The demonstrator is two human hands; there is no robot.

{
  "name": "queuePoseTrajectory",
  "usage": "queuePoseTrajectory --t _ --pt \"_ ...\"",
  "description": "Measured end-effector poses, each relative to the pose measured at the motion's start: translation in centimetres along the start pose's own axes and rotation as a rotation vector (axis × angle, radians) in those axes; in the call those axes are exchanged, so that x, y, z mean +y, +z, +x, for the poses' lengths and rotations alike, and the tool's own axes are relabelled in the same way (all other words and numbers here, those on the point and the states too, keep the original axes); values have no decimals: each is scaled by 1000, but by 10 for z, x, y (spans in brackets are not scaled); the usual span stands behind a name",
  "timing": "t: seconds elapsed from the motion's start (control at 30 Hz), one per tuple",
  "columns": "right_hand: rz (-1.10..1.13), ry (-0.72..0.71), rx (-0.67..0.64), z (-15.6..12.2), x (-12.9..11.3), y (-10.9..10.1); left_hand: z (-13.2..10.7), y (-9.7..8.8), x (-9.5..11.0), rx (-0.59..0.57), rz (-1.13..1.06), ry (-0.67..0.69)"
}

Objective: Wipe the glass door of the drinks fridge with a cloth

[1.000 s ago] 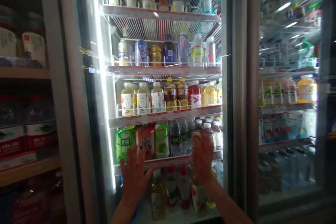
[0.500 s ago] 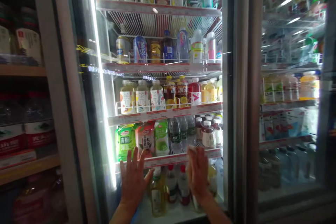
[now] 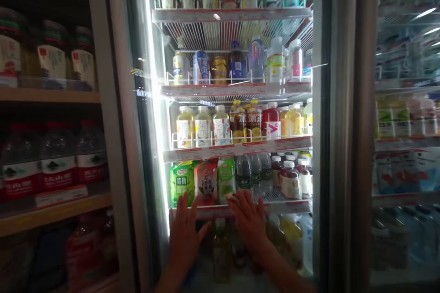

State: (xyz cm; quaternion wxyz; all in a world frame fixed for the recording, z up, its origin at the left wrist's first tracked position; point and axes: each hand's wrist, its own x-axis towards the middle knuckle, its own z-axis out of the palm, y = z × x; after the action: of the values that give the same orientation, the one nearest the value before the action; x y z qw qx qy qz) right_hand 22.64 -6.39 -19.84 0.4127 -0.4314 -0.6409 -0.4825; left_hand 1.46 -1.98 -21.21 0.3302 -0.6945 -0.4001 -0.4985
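My left hand (image 3: 185,233) is open with its fingers spread, flat against the glass door of a lit drinks cooler (image 3: 237,210). Beside it, my right hand (image 3: 249,219) presses toward the same glass, its fingers angled to the left. A small pale cloth (image 3: 233,198) shows under its fingertips, mostly hidden by the hand. Behind the glass, above my hands, stand a green drink bottle (image 3: 182,181), a red tea bottle (image 3: 205,181) and a light green bottle (image 3: 226,176).
Shelves above hold bottles and cans, among them a blue can (image 3: 200,67). A metal door frame (image 3: 355,123) runs upright on the right, before another cooler section. To the left, a wooden-edged shelf (image 3: 55,210) carries red-labelled water bottles (image 3: 60,165).
My right hand has moved left along the glass, closer to my left hand, with the pale cloth under it. The view has shifted left, showing more of the left shelves.
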Motion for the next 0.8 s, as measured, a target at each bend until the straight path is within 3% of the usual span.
queuePoseTrajectory --t 0.07,0.2,0.23,0.37,0.43,0.53,0.57,0.6,0.73,0.8 --pt "-26 6 61 9 12 -4 2 -1 -3 7 -8 1" --pt "-116 209 210 21 23 -5 8 -4 -4 27 -19 21" --pt "-93 161 183 22 17 -2 10 -6 -4 33 -16 19" --pt "44 -326 -31 33 -12 8 29 -10 -9 42 0 12" --pt "42 -315 -39 48 -11 7 37 -12 -14 29 7 17" --pt "-9 -38 68 64 0 2 44 -15 -20 5 13 25" --pt "-18 -14 71 63 2 0 44 -15 -21 -5 15 26" --pt "-12 -63 52 61 3 -1 43 -16 -22 -16 19 27" --pt "67 -480 -96 51 -3 0 39 -18 -26 -49 37 57" --pt "63 -420 -68 64 -2 1 39 -21 -27 -55 45 72"
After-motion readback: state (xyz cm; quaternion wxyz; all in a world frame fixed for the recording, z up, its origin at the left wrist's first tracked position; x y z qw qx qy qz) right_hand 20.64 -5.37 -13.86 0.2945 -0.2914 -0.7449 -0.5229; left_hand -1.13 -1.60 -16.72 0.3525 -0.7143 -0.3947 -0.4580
